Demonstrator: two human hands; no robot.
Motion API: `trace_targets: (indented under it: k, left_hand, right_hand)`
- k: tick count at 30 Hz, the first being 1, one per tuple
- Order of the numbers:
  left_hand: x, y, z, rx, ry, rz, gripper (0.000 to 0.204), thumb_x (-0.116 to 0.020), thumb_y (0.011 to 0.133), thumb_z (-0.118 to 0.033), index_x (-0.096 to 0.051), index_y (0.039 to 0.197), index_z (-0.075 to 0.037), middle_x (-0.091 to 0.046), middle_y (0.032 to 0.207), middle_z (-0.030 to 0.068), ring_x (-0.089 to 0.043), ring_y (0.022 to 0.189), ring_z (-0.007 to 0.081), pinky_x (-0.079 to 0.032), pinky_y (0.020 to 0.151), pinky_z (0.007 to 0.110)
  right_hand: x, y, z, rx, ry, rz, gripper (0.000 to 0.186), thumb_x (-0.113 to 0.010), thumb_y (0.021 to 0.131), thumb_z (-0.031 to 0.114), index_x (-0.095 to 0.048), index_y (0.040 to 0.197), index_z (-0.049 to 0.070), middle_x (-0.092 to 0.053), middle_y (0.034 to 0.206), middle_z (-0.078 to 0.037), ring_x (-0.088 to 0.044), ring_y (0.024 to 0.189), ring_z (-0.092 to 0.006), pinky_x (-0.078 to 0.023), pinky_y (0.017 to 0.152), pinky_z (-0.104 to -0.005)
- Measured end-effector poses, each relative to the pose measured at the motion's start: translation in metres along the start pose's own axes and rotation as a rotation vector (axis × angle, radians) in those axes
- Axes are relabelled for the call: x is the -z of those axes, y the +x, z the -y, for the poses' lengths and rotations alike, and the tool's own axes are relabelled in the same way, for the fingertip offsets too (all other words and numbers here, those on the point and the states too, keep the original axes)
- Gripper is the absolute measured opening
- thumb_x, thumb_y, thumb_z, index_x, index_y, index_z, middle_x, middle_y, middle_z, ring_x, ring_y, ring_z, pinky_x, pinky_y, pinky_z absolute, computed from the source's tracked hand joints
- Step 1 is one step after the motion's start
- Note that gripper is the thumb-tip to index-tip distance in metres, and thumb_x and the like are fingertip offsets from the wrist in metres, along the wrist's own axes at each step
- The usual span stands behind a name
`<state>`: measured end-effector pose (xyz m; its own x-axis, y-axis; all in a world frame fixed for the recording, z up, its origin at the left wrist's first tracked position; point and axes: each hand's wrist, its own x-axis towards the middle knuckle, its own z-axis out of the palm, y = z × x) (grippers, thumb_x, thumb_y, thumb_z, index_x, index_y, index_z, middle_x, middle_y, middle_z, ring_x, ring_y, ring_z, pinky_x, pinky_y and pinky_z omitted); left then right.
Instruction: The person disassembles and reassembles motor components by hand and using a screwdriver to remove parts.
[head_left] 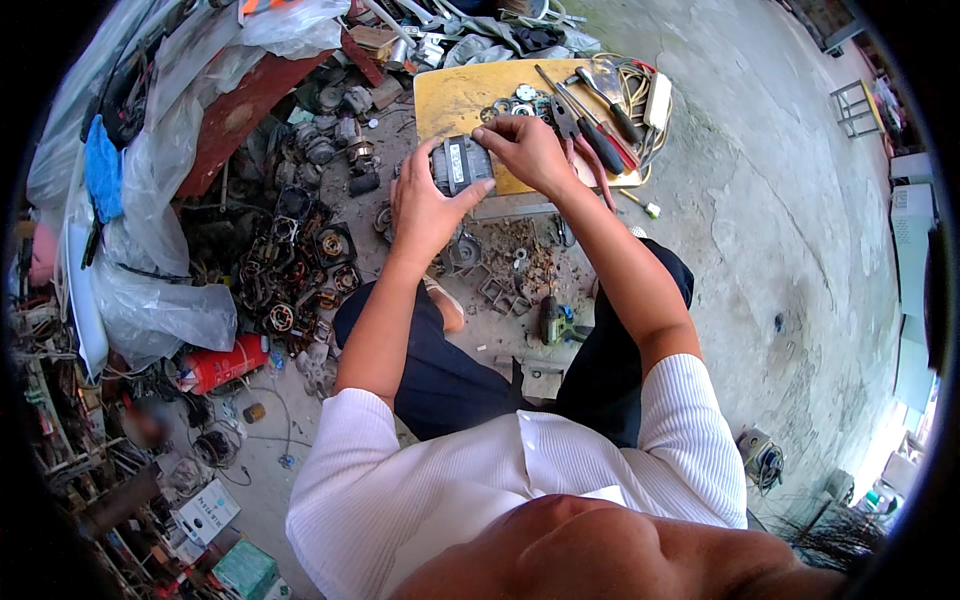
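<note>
From where I stand, the person's two bare hands meet at a boxy, dark-grey metal motor-like block with a pale label (462, 166), at the near left part of a small yellow wooden tabletop (450, 98); I cannot tell whether it touches the wood. The left hand (424, 205) is clamped around the block's left side, its thumb reaching along the near side. The right hand (528, 152) has its fingertips bunched at the upper right corner; I cannot tell whether they pinch anything. Beyond them lie small round metal rings (501, 107), and to the right, hand tools with black and red handles (609, 152), beside a long white plastic box (658, 101). Below, a green-and-black cordless drill (551, 322) sits on the grey concrete floor (790, 270) between the legs, and dark, tangled motor parts (290, 255) are heaped to the left.
</note>
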<state>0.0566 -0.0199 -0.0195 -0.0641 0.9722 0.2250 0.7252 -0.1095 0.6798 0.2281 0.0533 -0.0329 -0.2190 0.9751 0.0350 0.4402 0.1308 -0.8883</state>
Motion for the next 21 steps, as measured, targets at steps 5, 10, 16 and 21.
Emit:
trace_targets:
  k: [5,10,16,21]
  left_hand:
    - [0.004,0.003,-0.004,0.032,0.001,0.059,0.082,-0.086,0.066,-0.043,-0.051,0.127,-0.001,-0.054,0.123,0.0207,-0.055,0.115,0.0350,-0.044,0.096,0.043]
    - [0.005,0.002,-0.003,0.032,-0.010,0.050,0.084,-0.086,0.065,-0.046,-0.051,0.128,-0.002,-0.054,0.123,0.0206,-0.055,0.115,0.0348,-0.044,0.097,0.042]
    - [0.003,0.003,-0.002,0.057,-0.009,0.050,0.084,-0.086,0.065,-0.046,-0.051,0.127,-0.001,-0.054,0.124,0.0211,-0.055,0.115,0.0340,-0.044,0.097,0.042]
    - [0.001,0.005,-0.002,0.042,-0.003,0.050,0.083,-0.087,0.064,-0.044,-0.051,0.124,0.000,-0.054,0.123,0.0212,-0.056,0.113,0.0332,-0.044,0.097,0.041]
  right_hand:
    - [-0.001,0.009,-0.017,-0.039,0.234,0.034,0.026,-0.072,0.084,0.022,-0.074,0.097,0.001,-0.073,0.083,-0.011,-0.067,0.076,-0.0166,-0.052,0.073,-0.0320]
    - [0.008,0.011,-0.023,-0.154,0.357,0.102,0.024,-0.071,0.086,0.018,-0.071,0.101,-0.001,-0.071,0.089,-0.007,-0.065,0.080,-0.0140,-0.051,0.077,-0.0294]
    - [0.012,0.006,-0.023,-0.158,0.405,0.137,0.022,-0.067,0.091,0.016,-0.067,0.105,-0.001,-0.068,0.090,-0.004,-0.064,0.081,-0.0119,-0.052,0.074,-0.0274]
    - [-0.004,-0.002,-0.023,-0.082,0.479,0.013,0.015,-0.062,0.093,0.012,-0.063,0.100,-0.002,-0.068,0.086,-0.007,-0.066,0.077,-0.0126,-0.053,0.067,-0.0279]
